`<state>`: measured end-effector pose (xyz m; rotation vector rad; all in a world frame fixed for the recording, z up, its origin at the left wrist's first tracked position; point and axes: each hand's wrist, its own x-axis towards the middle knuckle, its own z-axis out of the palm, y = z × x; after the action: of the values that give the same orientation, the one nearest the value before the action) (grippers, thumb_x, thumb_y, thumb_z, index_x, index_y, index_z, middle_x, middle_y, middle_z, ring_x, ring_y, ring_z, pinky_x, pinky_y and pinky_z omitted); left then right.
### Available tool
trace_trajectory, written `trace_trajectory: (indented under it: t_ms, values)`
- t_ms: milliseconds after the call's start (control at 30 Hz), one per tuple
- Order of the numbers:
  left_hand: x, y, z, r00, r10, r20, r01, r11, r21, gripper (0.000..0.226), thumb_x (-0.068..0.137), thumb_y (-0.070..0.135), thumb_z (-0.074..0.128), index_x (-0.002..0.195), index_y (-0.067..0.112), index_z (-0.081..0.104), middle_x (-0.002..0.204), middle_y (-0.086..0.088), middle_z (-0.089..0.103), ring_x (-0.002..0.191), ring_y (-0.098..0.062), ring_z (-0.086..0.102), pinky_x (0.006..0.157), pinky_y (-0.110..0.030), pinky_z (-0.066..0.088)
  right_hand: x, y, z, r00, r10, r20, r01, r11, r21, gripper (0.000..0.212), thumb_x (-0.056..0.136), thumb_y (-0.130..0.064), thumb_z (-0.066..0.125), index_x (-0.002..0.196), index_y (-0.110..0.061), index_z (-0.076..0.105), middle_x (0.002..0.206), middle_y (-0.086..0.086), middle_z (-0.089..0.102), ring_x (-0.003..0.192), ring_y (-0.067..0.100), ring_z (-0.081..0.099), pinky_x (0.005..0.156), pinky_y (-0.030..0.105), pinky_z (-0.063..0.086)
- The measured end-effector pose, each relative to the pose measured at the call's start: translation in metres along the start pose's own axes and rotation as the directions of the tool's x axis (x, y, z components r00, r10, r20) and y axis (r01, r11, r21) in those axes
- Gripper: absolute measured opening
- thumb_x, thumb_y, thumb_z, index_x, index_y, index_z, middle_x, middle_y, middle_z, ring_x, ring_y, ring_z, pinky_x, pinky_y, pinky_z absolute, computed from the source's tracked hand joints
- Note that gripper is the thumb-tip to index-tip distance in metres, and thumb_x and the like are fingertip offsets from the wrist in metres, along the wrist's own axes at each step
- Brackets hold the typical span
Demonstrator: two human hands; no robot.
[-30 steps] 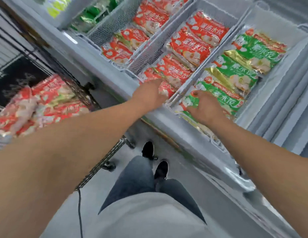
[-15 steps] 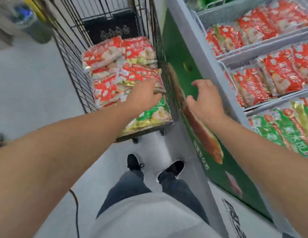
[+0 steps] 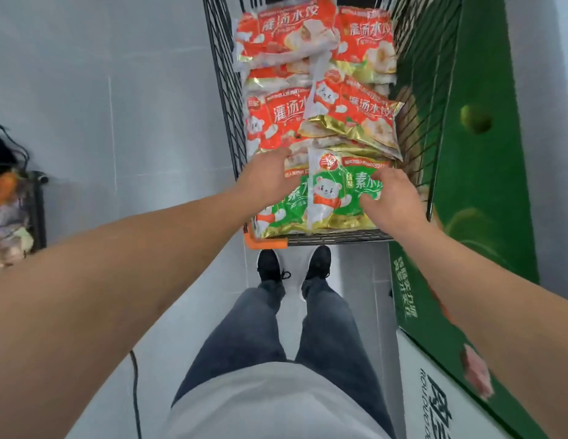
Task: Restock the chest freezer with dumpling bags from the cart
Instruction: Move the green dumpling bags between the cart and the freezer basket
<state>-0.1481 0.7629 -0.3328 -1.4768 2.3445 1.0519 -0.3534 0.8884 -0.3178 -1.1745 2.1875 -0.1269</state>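
The wire cart holds a pile of dumpling bags, red ones at the far end and two green ones at the near end. My left hand lies with straight fingers across the left green bag and the edge of a red bag. My right hand is on the right green bag, thumb and curled fingers pinching its right side. The freezer's opening is out of view; only its green side panel shows at the right.
The cart's orange handle corner is just ahead of my shoes. The freezer panel stands close against the cart's right side. A dark bin with wrappers sits at the far left, and a cable runs along the floor.
I have turned from the freezer baskets to the cart. Both hands left the freezer, moved over the cart and came down on the green bags at its near end.
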Motion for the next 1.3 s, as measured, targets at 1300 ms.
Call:
trace_trajectory:
  t_ms: [1300]
  values:
    - [0.051, -0.039, 0.040, 0.881, -0.467, 0.079, 0.429, 0.717, -0.549, 0.013, 0.088, 0.013, 0.061, 0.077, 0.007, 0.061, 0.077, -0.010, 0.063, 0.075, -0.035, 0.064, 0.062, -0.036, 0.049, 0.065, 0.034, 0.037, 0.805, 0.590, 0.063, -0.481, 0.587, 0.651, 0.028, 0.095, -0.017, 0.060, 0.068, -0.022, 0.056, 0.081, 0.005, 0.060, 0.069, 0.019, 0.048, 0.055, 0.033, 0.037]
